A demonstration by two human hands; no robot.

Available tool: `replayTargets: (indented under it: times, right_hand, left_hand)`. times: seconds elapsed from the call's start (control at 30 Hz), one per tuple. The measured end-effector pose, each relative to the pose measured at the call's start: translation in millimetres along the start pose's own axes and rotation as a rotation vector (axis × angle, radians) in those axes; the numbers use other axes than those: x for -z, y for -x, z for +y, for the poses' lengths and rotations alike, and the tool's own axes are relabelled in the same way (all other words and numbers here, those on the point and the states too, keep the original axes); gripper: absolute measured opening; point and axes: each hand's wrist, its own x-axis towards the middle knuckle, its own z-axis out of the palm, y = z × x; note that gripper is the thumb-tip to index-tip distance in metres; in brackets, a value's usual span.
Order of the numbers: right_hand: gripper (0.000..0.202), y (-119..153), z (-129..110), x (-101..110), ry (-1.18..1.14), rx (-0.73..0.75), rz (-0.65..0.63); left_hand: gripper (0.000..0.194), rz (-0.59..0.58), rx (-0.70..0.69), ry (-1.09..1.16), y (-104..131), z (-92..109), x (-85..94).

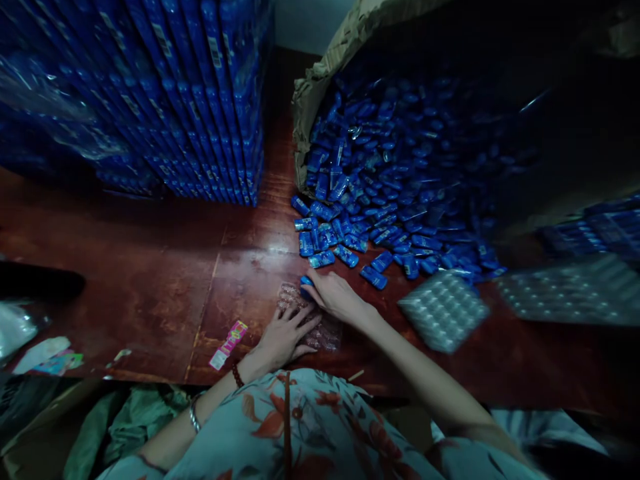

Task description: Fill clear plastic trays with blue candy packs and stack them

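My left hand (285, 339) lies flat with its fingers spread over a clear plastic tray (327, 335) on the table in front of me. Against the tray's upper edge, my right hand (334, 297) pinches a small blue packet (306, 284) between thumb and fingers. The part of the tray under my hands is hidden. Just beyond, many more blue packets (345, 257) spill from a torn cardboard box (313, 100) onto the red-brown table (165, 267).
Blue filled packs (200, 120) stand in a tall stack at the upper left. On the right lie a pile of clear blister trays (447, 310) and another stack of trays (565, 287). A pink label strip (229, 345) sits left of my left hand.
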Motion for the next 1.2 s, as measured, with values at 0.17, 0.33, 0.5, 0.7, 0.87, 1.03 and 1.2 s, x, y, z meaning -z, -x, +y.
replayTargets:
  times: [0.17, 0.33, 0.5, 0.7, 0.87, 1.03, 1.2]
  right_hand:
    - [0.014, -2, 1, -11, -0.016, 0.100, 0.131]
    - [0.012, 6, 6, -36, -0.096, 0.138, 0.328]
    - [0.015, 13, 1, -46, -0.120, 0.122, 0.424]
    - [0.019, 12, 11, -17, -0.153, 0.017, 0.399]
    - [0.028, 18, 70, -8, -0.238, -0.410, 0.648]
    - [0.043, 12, 98, -25, -0.085, -0.530, 0.422]
    - [0.036, 12, 87, -37, 0.044, -0.520, 0.390]
  left_hand:
    - [0.063, 0.009, 0.022, 0.008, -2, 1, -0.8]
    - [0.061, 0.006, -0.004, 0.033, -3, -1, 3.9]
    - [0.056, -0.005, -0.033, 0.025, -6, -5, 7.2]
    - [0.061, 0.081, -0.079, 0.053, -14, -13, 11.7]
    - [0.028, 0.493, -0.138, 0.378, -26, -25, 36.6]
    - [0.021, 0.647, 0.027, 0.430, -88, -34, 83.9]
    - [0.005, 0.023, -0.012, 0.132, -159, -36, 108.0]
